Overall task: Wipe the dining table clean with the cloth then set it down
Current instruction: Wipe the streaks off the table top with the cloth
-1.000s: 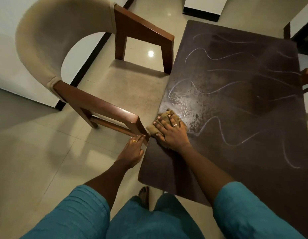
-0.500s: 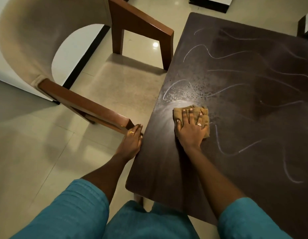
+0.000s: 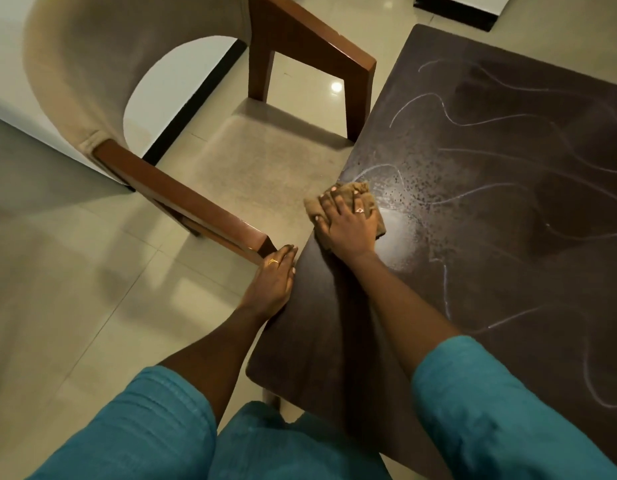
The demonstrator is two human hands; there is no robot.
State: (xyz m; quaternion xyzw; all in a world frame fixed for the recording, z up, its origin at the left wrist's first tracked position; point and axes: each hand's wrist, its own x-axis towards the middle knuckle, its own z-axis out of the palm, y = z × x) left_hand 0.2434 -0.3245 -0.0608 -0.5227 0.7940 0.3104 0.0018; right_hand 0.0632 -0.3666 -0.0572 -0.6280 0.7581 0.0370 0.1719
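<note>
A dark brown dining table [image 3: 508, 237] fills the right side, marked with white chalk-like squiggles and speckles. A tan cloth [image 3: 364, 199] lies at the table's left edge, partly hanging over it. My right hand [image 3: 347, 225] presses flat on the cloth, fingers spread, covering most of it. My left hand [image 3: 274, 284] rests flat against the table's left edge, beside the chair's near armrest, holding nothing.
A wooden armchair [image 3: 210, 209] with beige seat and curved back stands close against the table's left side. Glossy tiled floor [image 3: 75, 289] lies to the left. A white wall with black skirting [image 3: 193, 98] runs behind the chair.
My right hand slid the cloth from further in on the table back to the left edge. The left hand stayed at the table edge by the armrest.
</note>
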